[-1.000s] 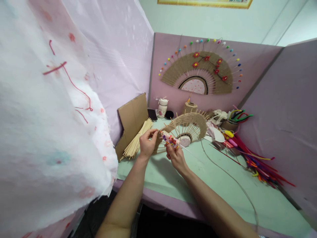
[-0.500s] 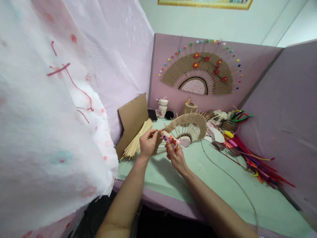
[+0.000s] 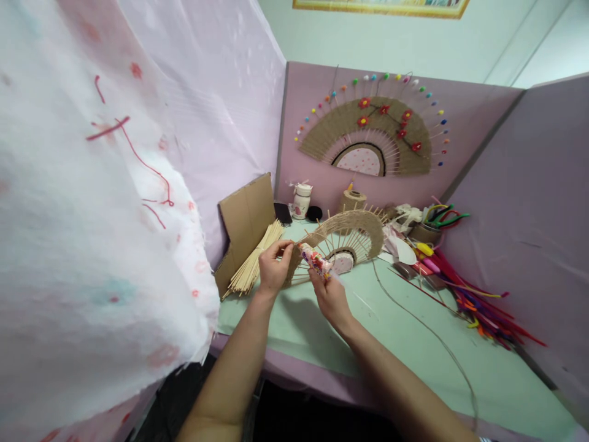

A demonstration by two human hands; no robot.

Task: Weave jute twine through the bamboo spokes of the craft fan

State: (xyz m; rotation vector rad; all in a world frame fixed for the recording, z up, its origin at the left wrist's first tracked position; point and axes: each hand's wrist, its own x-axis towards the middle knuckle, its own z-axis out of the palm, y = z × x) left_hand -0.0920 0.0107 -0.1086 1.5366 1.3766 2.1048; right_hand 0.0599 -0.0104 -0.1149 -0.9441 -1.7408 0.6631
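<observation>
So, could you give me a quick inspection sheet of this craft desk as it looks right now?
Surface: green tabletop with a pink front edge.
Job's things: half-made fan of sticks and twine, standing on its edge; floral-patterned tube held at its left end.
Clutter: stick bundle and cardboard at left; white jar and twine spool at the back; pipe cleaners heaped at right.
Hands: left hand pinches the fan's left end; right hand grips the tube.
Cables: nothing seen; only a loose twine strand trails across the table.
Surroundings: finished fan hung on the pink partition; white cloth hangs at left.
</observation>
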